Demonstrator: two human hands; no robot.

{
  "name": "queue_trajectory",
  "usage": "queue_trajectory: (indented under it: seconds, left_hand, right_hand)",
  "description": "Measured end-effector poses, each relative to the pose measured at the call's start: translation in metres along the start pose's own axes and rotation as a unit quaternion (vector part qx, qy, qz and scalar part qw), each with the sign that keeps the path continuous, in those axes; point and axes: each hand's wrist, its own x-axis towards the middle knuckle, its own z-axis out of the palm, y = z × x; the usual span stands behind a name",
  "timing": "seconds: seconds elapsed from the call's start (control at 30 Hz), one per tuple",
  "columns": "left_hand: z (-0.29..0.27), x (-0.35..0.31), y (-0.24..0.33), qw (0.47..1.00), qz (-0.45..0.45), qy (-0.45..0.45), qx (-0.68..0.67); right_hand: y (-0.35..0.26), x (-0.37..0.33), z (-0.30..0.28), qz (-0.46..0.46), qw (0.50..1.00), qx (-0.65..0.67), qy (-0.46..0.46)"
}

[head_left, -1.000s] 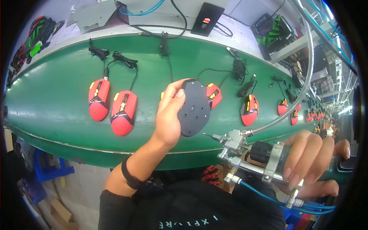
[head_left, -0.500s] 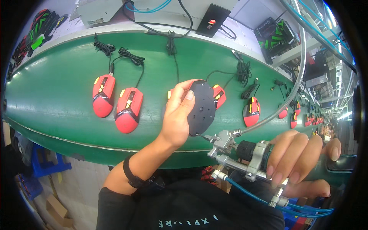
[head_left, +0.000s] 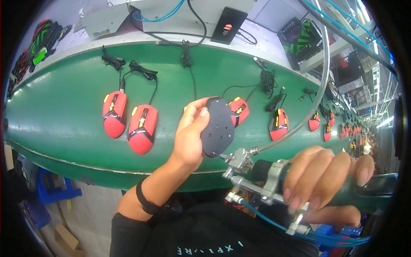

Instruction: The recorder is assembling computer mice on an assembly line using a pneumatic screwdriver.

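My left hand (head_left: 187, 136) grips a computer mouse (head_left: 220, 124) on its edge, its black underside with small holes turned toward me. The thumb presses on that underside. My right hand (head_left: 321, 180) is wrapped around a power screwdriver (head_left: 240, 162) with a metal nozzle head, a clear feed tube and blue hoses. The thin tip meets the lower end of the mouse's underside; whether it sits in a hole is too small to tell. Close behind the held mouse lies a red mouse (head_left: 239, 111) with yellow buttons, partly covered.
On the green conveyor belt (head_left: 60, 111) lie two red mice (head_left: 142, 130) at left, another red mouse (head_left: 279, 125) at right and several farther off, with bundled black cables. A phone (head_left: 229, 25) leans at the back ledge. Blue stools (head_left: 55, 188) stand below at left.
Both hands, the held mouse and the screwdriver have shifted slightly left and down in the view. The mouse's underside has tilted and looks narrower. The tip stays at its lower end.
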Motion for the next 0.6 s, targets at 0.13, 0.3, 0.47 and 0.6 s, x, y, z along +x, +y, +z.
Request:
queue_trajectory:
  seconds: [0.13,0.3,0.47,0.6]
  left_hand:
    - [0.006,-0.002,0.005,0.999,-0.036,-0.009,-0.019]
    - [0.017,0.010,0.001,0.942,0.131,-0.030,0.308]
    - [0.078,0.010,-0.023,0.744,0.274,-0.143,0.592]
    - [0.082,0.028,-0.092,0.552,0.314,-0.112,0.764]
  right_hand:
    - [-0.008,0.003,-0.002,0.014,0.999,-0.029,-0.012]
    - [-0.058,-0.002,-0.029,-0.007,0.999,0.013,0.044]
    - [-0.102,-0.015,-0.047,0.006,1.000,0.021,-0.021]
    - [-0.100,-0.004,-0.035,0.061,0.998,-0.002,-0.011]
